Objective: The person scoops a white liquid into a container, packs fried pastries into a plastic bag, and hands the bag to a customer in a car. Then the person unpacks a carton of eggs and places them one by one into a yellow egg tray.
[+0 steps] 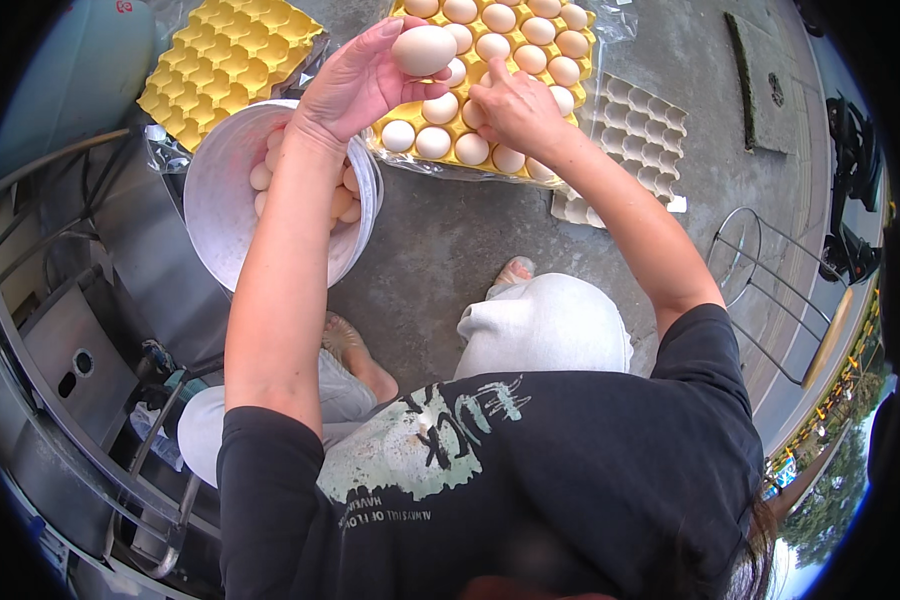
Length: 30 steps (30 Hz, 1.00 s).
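My left hand (360, 79) is raised at the near left corner of a yellow egg tray (582, 84) and holds a pale egg (424, 51) at its fingertips. Eggs sit in most of the visible cups of that tray, which has clear plastic film around it. Over the tray's middle, my right hand (521, 109) has its fingers bent down among the eggs, touching an egg (472, 115); whether it grips that egg is hidden. Below my left forearm stands a white plastic bucket (214, 199) with several eggs (341, 201) inside, partly covered by the arm.
Another yellow egg tray (221, 64), with no eggs showing, lies behind the bucket. Grey pulp egg trays (637, 139) lie on the concrete floor at right. A metal-framed stool (757, 262) is farther right, and a metal frame (37, 390) stands at left. My feet are near the bucket.
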Each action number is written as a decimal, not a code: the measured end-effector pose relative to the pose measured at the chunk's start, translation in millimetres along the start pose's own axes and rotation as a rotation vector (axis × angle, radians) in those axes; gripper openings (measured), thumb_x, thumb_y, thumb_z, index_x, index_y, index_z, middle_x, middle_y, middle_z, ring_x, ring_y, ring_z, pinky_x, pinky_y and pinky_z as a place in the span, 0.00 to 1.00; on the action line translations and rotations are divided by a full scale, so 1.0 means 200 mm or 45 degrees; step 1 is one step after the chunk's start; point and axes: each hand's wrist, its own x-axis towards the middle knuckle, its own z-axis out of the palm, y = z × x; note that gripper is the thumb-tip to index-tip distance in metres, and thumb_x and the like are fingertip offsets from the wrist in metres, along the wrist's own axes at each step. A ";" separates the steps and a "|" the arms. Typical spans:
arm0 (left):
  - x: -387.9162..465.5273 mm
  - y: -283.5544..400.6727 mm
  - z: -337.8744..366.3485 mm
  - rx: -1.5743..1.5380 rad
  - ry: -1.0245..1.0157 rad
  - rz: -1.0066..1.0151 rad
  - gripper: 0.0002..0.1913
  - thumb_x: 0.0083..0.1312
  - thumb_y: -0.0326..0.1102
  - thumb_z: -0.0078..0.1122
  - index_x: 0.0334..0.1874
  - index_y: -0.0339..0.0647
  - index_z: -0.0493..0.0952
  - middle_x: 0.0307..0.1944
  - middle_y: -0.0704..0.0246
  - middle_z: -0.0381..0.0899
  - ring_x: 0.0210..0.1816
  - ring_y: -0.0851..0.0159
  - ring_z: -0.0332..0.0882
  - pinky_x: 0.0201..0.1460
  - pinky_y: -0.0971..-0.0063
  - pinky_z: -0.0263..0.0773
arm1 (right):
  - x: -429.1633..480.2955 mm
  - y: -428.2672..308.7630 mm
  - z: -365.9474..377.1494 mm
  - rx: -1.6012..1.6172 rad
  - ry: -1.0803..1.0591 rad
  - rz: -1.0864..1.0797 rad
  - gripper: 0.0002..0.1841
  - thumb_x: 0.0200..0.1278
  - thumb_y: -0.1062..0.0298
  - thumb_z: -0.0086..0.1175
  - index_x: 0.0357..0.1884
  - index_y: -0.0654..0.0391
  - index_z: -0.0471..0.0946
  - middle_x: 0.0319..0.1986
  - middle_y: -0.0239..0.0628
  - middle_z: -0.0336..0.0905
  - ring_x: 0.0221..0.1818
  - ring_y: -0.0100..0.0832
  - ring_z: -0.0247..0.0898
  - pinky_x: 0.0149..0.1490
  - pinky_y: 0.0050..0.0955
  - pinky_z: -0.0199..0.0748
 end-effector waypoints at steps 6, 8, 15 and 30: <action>0.06 -0.15 0.04 1.498 0.445 -0.211 0.09 0.61 0.39 0.63 0.37 0.43 0.76 0.31 0.67 0.79 0.32 0.66 0.79 0.36 0.71 0.78 | -0.07 0.12 -0.13 0.721 -0.040 0.265 0.24 0.48 0.57 0.70 0.47 0.55 0.78 0.41 0.37 0.72 0.40 0.30 0.74 0.46 0.28 0.72; 0.05 -0.26 0.05 2.294 0.500 -0.123 0.11 0.57 0.35 0.61 0.42 0.44 0.76 0.34 0.59 0.79 0.37 0.52 0.80 0.43 0.59 0.76 | -0.10 0.16 -0.15 1.593 -0.043 0.469 0.23 0.55 0.55 0.65 0.48 0.60 0.76 0.39 0.32 0.76 0.37 0.24 0.73 0.42 0.23 0.72; 0.09 -0.47 0.04 2.828 0.495 -0.128 0.09 0.62 0.33 0.49 0.42 0.42 0.75 0.38 0.56 0.77 0.40 0.48 0.79 0.37 0.59 0.77 | -0.27 0.22 -0.09 2.472 0.029 0.627 0.26 0.60 0.56 0.61 0.57 0.57 0.69 0.37 0.35 0.76 0.29 0.21 0.74 0.28 0.18 0.76; 0.14 -0.32 0.05 2.458 0.339 -0.457 0.12 0.53 0.38 0.63 0.37 0.40 0.82 0.36 0.60 0.84 0.41 0.56 0.83 0.41 0.62 0.76 | -0.25 0.12 -0.11 2.690 0.017 0.429 0.31 0.61 0.53 0.57 0.60 0.63 0.65 0.50 0.49 0.74 0.32 0.24 0.70 0.32 0.21 0.75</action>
